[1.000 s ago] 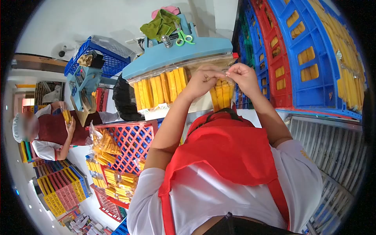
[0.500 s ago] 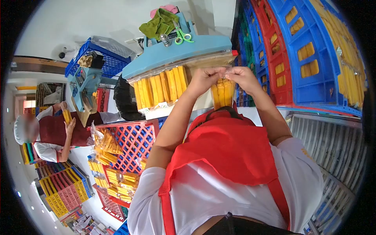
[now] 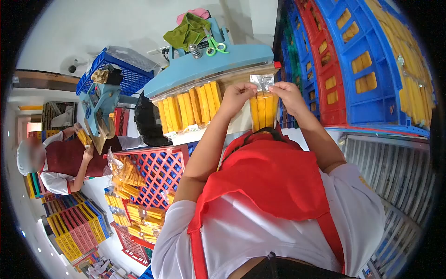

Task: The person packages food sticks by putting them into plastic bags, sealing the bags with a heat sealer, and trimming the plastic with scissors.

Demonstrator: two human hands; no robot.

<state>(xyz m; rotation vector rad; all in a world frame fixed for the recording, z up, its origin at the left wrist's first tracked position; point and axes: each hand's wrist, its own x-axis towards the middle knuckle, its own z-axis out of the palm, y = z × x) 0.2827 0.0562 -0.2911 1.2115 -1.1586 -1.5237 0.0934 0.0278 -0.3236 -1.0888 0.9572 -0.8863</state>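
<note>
A clear plastic bag of yellow sticks hangs upright between my two hands, its empty top flattened out above the sticks. My left hand pinches the left edge near the top. On the opposite edge, my right hand has its fingers closed on the plastic. Just beyond the bag is a long light-blue bag sealer. To the left of my left hand, several filled bags of yellow sticks stand in a row along the sealer's front.
Green-handled scissors and a green cloth lie on the sealer. Blue crates and a red crate rise at the right. Bagged sticks fill a pink-red crate at left. A co-worker holds another bag.
The bag's top, bunched at my fingertips before, is now spread flat and visible above them. My hands have moved slightly apart. The co-worker's hands and bag have shifted a little.
</note>
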